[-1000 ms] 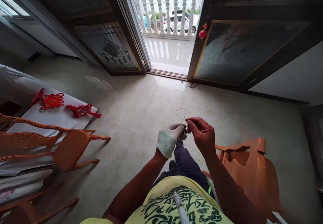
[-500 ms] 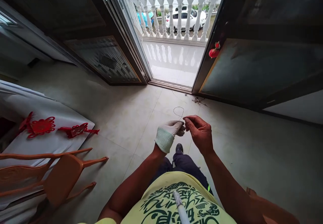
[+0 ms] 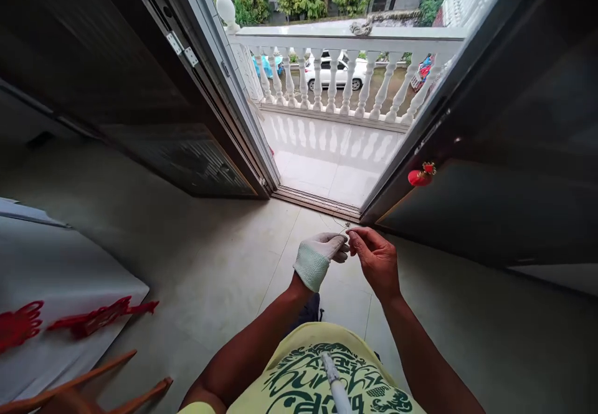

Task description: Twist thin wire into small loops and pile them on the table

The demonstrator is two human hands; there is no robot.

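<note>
Head view: looks down past a yellow shirt (image 3: 299,364) and a white cigarette (image 3: 339,393) onto a pale tiled floor (image 3: 224,246). Holds a thin strand (image 3: 344,230) between the gloved left hand (image 3: 321,251) and the bare right hand (image 3: 379,261), nearly touching at the tips, out in front of the shirt. Pinches with the fingers (image 3: 369,235) of both hands, closed down on the strand with barely a gap; cannot tell its full course against the floor. Faces a doorway, with a white balustrade (image 3: 303,39) beyond and a white car (image 3: 339,79) behind that. Shows a red hanging ornament (image 3: 421,176) on the dark door (image 3: 514,215) at the right and, at the left, a white-covered worktop (image 3: 70,261) bearing red knotted ornaments (image 3: 96,319), near a wooden chair (image 3: 70,399).
</note>
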